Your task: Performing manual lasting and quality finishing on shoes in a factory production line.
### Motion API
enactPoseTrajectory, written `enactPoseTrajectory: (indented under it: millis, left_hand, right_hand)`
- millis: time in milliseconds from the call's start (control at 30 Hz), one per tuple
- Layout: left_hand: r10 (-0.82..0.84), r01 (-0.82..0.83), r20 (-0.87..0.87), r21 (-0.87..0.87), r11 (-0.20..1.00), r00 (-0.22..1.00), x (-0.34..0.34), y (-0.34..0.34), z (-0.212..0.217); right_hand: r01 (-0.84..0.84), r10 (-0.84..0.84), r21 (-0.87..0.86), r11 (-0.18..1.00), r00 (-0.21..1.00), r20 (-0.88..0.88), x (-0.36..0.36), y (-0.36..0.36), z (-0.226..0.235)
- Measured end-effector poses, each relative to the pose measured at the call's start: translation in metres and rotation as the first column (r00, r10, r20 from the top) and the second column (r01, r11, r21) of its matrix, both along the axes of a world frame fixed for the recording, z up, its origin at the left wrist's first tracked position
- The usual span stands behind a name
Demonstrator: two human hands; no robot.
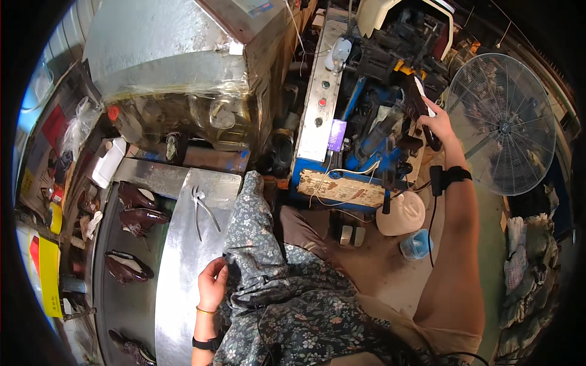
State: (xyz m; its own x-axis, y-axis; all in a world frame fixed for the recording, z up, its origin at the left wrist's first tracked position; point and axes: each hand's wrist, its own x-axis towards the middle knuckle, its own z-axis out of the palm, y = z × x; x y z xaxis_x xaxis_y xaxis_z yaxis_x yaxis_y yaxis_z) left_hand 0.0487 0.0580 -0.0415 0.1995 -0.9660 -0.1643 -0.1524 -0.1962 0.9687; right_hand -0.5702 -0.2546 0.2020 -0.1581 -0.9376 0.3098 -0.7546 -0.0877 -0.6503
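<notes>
While I watched over the head feed, a dark maroon shoe (413, 100) with a pale underside was up at the blue-framed machine (381, 134), far end by a yellow part (403, 67); contact there, I couldn't tell. My right hand (438, 125) had it gripped, fingers wrapped around its side. My left hand (213, 283) was low by the floral apron (250, 207), fingers curled; whether it pinched anything, I couldn't tell. Pliers (198, 195) lay on the metal tabletop (177, 268) ahead of it, well apart, handles spread. Further left, more maroon shoes (143, 219) sat along a dark belt (125, 305). Below the machine I logged a whitish jug (397, 216) and, just beside it, a blue tub (417, 245). A big round fan (504, 127) stood off to the right.
</notes>
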Motion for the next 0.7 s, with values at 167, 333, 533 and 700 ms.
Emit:
enactPoseTrajectory:
  millis: [167, 333, 533, 700]
  left_hand:
    - [-0.155, 0.157, 0.075, -0.032, 0.987, 0.985, -0.021, -0.011, 0.003]
    - [-0.219, 0.237, 0.274, -0.031, 0.971, 0.936, -0.034, -0.028, 0.021]
    - [0.127, -0.08, 0.35, -0.145, 0.986, 0.928, 0.026, -0.06, -0.023]
    - [0.622, -0.55, 0.49, -0.302, 0.778, 0.611, 0.131, -0.153, -0.075]
  right_hand:
    - [0.033, -0.019, 0.057, 0.998, 0.975, -0.223, 0.017, 0.002, 0.01]
    - [0.207, -0.131, 0.106, 0.973, 0.864, -0.485, 0.045, 0.008, -0.003]
    - [0.089, -0.123, -0.098, 0.991, 0.891, -0.437, 0.066, 0.004, -0.04]
    - [0.003, -0.053, -0.127, 0.992, 0.916, -0.397, 0.029, -0.013, -0.047]
